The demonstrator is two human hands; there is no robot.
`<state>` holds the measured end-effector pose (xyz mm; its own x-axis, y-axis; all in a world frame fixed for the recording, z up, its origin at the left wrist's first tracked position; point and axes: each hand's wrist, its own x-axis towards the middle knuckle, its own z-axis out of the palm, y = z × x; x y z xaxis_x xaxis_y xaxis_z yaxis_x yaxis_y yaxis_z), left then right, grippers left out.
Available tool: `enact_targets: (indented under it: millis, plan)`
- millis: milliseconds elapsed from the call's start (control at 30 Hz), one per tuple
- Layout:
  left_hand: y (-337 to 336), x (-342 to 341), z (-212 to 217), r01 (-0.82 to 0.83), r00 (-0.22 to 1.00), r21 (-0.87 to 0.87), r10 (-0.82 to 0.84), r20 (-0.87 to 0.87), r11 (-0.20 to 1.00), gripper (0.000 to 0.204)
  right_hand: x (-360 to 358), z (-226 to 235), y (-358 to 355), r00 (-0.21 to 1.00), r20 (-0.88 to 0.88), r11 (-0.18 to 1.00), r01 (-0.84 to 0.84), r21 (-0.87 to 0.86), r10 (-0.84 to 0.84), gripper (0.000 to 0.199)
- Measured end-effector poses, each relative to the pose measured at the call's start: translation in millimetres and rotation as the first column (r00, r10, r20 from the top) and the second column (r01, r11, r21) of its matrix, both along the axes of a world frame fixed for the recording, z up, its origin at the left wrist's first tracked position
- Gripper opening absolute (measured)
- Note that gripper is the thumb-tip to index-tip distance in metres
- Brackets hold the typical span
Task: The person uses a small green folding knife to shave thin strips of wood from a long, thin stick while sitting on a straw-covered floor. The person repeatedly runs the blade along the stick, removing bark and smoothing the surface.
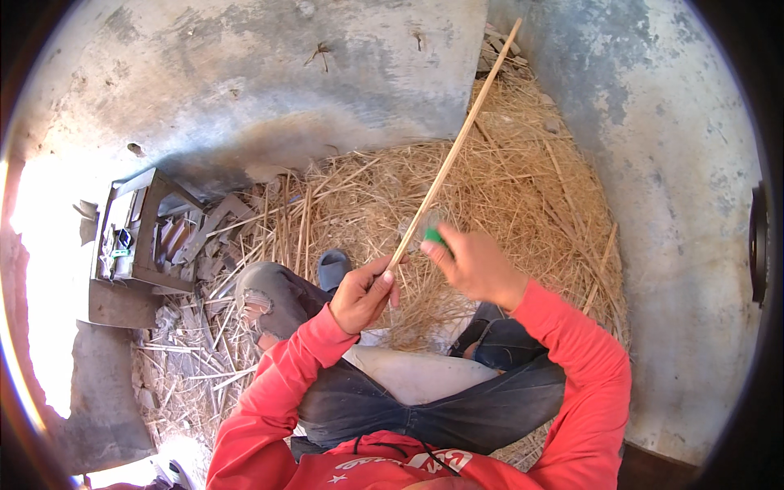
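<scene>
A long, thin strip of pale wood or bamboo [452,153] slants from my lap up toward the far wall. My left hand [364,296] closes round its near end, thumb lying along the top. Just to the right, my right hand [482,265] is wrapped round a small green-handled tool [434,236], held close beside the strip. The working end of that tool is blurred and small, so its kind cannot be made out. Both hands are above my crossed legs, over a whitish sheet or sack [416,373].
Straw-like shavings and thin strips [523,175] cover the floor ahead. A worn wooden stool-like frame [139,237] stands at the left, with scrap wood [216,224] beside it. Stained walls [327,73] close in the far and right sides. A grey slipper [333,269] is near my left knee.
</scene>
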<state>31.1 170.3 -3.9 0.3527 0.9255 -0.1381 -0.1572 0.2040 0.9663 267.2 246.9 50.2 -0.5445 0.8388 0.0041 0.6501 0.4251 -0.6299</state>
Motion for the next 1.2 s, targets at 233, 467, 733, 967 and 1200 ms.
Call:
enact_targets:
  millis: [233, 467, 733, 967, 1200]
  plan:
    - [2, 3, -10, -0.055, 0.989, 0.055, 0.047, 0.141, 0.997, 0.045, -16, -7, -26, 0.991, -0.012, 0.991, -0.130, 0.012, 0.130, 0.050]
    - [2, 3, -7, -0.047, 0.990, -0.019, 0.049, 0.135, 0.999, 0.046, -23, -18, -33, 0.993, -0.008, 0.992, -0.116, 0.041, 0.116, 0.040]
    - [-4, 10, -8, -0.166, 0.984, 0.079, 0.160, 0.075, 0.983, 0.043, -25, -19, -33, 0.990, 0.011, 0.989, -0.143, -0.031, 0.143, 0.049]
    - [3, 14, -16, -0.284, 0.959, 0.072, 0.284, 0.000, 0.956, 0.038, -29, -25, -20, 0.989, 0.096, 0.985, -0.123, 0.118, 0.112, 0.052]
    - [-9, 10, -2, -0.137, 0.966, 0.021, 0.139, -0.220, 0.990, 0.026, 28, -27, 72, 0.960, 0.005, 0.959, 0.279, 0.059, -0.280, 0.063]
